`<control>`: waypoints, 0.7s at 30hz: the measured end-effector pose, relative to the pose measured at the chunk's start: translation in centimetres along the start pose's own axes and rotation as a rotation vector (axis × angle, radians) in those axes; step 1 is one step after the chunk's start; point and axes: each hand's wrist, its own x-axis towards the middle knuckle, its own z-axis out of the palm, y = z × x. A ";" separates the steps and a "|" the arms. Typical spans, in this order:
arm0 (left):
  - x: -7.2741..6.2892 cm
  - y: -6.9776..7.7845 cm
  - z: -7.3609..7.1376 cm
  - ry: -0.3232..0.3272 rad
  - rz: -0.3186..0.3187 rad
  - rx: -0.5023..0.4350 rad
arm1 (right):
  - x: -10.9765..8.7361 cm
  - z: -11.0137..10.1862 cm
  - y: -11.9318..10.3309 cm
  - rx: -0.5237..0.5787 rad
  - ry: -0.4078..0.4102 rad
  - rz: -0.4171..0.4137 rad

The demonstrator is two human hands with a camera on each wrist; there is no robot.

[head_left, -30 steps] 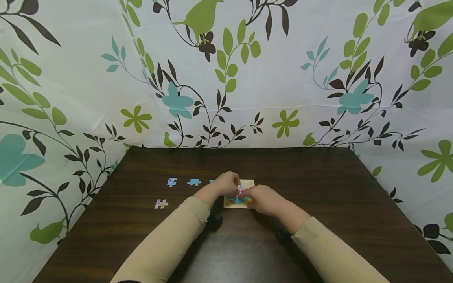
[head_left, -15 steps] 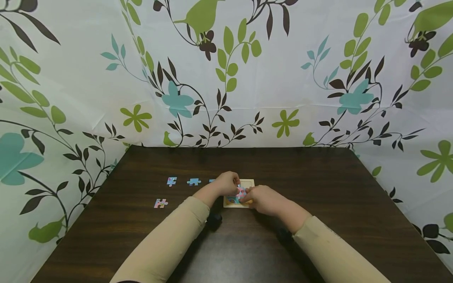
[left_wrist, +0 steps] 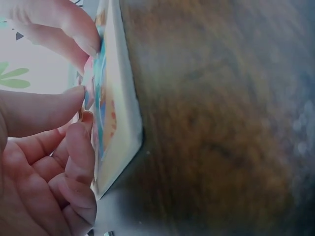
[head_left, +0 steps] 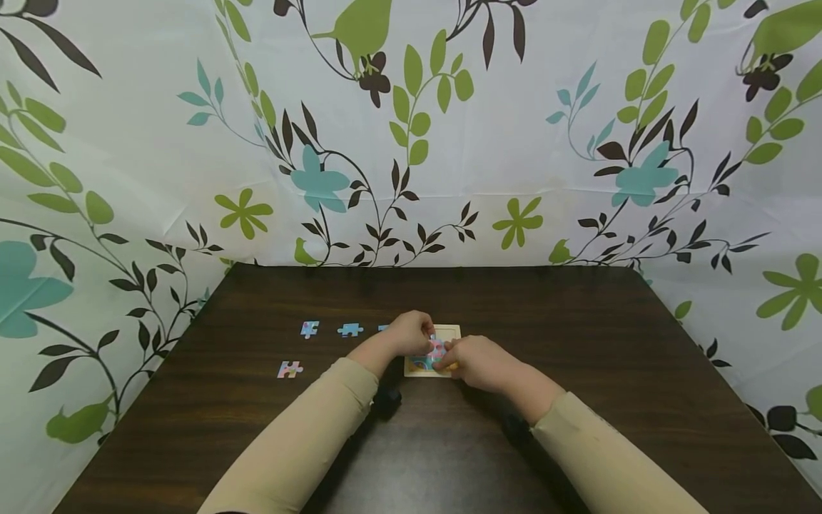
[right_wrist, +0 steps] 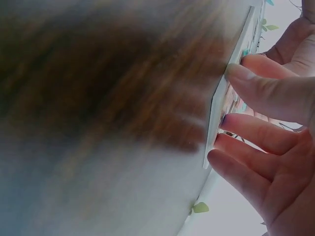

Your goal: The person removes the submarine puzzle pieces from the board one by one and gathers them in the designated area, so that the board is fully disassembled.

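Note:
In the head view, a small wooden puzzle tray [head_left: 453, 331] with a pale border lies between both hands, partly covered by them. A pink jigsaw piece [head_left: 438, 348] sits over its blue picture. My left hand [head_left: 404, 334] reaches in from the left and pinches the pink piece at its upper left edge, thumb [left_wrist: 64, 104] against it in the left wrist view. From the right, my right hand [head_left: 484, 363] touches the piece and the tray's right side. Its fingers [right_wrist: 258, 130] are mostly straight, tips along the tray edge in the right wrist view.
Loose jigsaw pieces lie left of the tray: a blue and pink one [head_left: 310, 328], a blue one [head_left: 349, 330] and a pink one [head_left: 290, 369]. Another blue piece [head_left: 383, 328] is mostly hidden behind my left hand. A patterned curtain [head_left: 411, 143] stands behind the dark table [head_left: 552, 307].
My right fingers have shifted a little on the tray, and more of the pink piece now shows between the hands. My left hand has hardly moved.

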 end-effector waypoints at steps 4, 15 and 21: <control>-0.2 0.4 -0.4 0.028 0.022 -0.017 | 0.0 0.0 -0.1 -0.007 -0.005 0.000; -1.5 0.7 -2.3 0.078 0.060 -0.077 | -0.2 0.0 -0.2 0.017 0.003 0.005; -3.2 -0.4 -4.6 0.112 0.033 -0.080 | -0.9 -0.5 -0.1 0.056 -0.073 0.008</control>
